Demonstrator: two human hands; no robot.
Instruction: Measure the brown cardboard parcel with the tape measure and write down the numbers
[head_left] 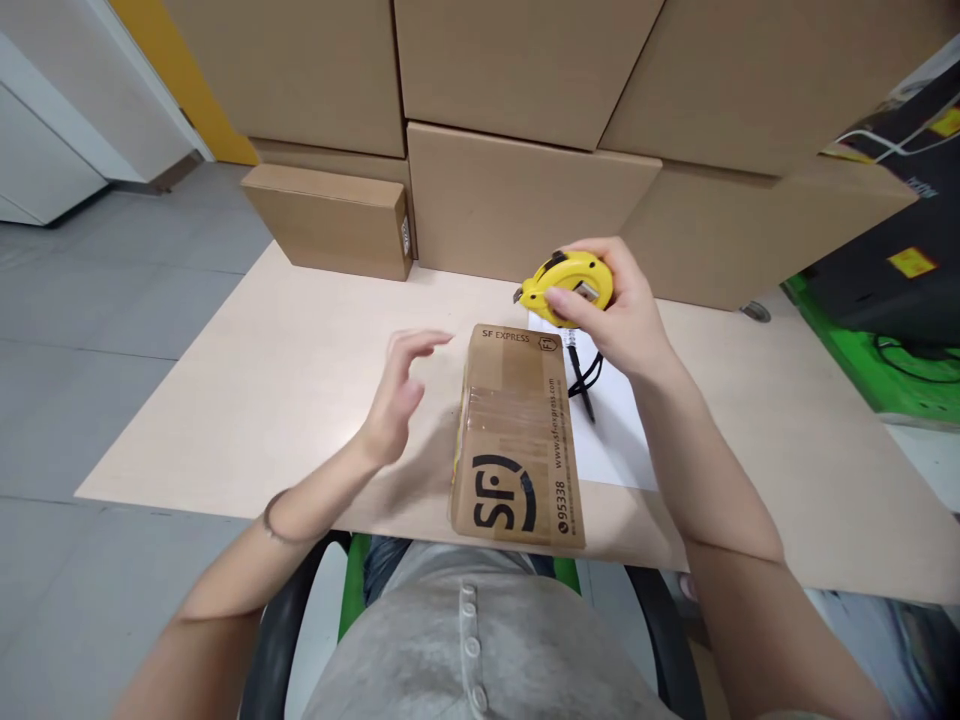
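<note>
A yellow tape measure (567,284) is gripped in my right hand (628,308), held up past the far end of a small cardboard box. Its metal hook end points left, and a black wrist cord hangs below it. That small cardboard box (517,430), printed with SF EXPRESS, lies flat on the table in front of my body. To the left of the box, my left hand (396,400) hovers with its fingers apart and slightly bent, holding nothing. Partly under the box and my right arm lie a white paper sheet (619,440) and a black pen (583,385).
Large cardboard boxes (517,190) stand stacked along the table's far edge. A flatter closed carton (337,225) sits at the back left. The pale wooden table (247,400) ends close to my lap. At the right is dark equipment (870,250) on a green surface.
</note>
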